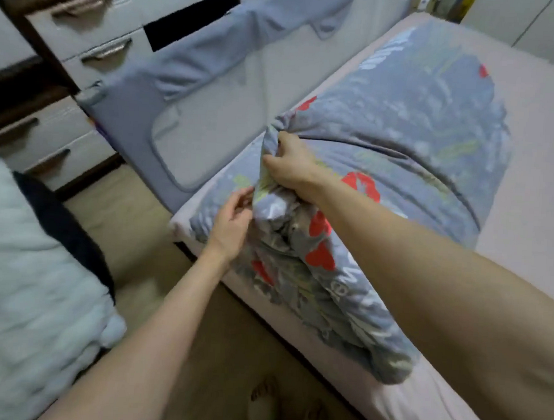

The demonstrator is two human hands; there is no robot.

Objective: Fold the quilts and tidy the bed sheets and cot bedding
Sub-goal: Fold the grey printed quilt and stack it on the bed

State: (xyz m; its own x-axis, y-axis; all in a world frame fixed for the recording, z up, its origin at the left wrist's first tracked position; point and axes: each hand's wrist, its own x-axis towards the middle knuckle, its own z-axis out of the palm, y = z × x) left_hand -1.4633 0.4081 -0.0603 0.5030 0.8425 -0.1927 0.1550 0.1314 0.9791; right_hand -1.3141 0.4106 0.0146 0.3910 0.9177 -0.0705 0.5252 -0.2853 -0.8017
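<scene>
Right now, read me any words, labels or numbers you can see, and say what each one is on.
No text reads clearly.
Quilt: pale printed letters near its front edge, too blurred and creased to read.
Drawers, bed rail, sheet: no writing visible.

The quilt [401,145] is soft matt cloth, grey-blue with a red and pale green print, crumpled into deep folds at the near edge of the bed. The sheet [534,178] beneath it is smooth matt pink cloth, pulled flat over the mattress. The bed rail [210,116] is padded grey-blue fabric with a pale mesh-like panel. The drawers [96,27] look like painted wood with a slight sheen and dull metal handles. The floor [133,234] is smooth and beige.
</scene>
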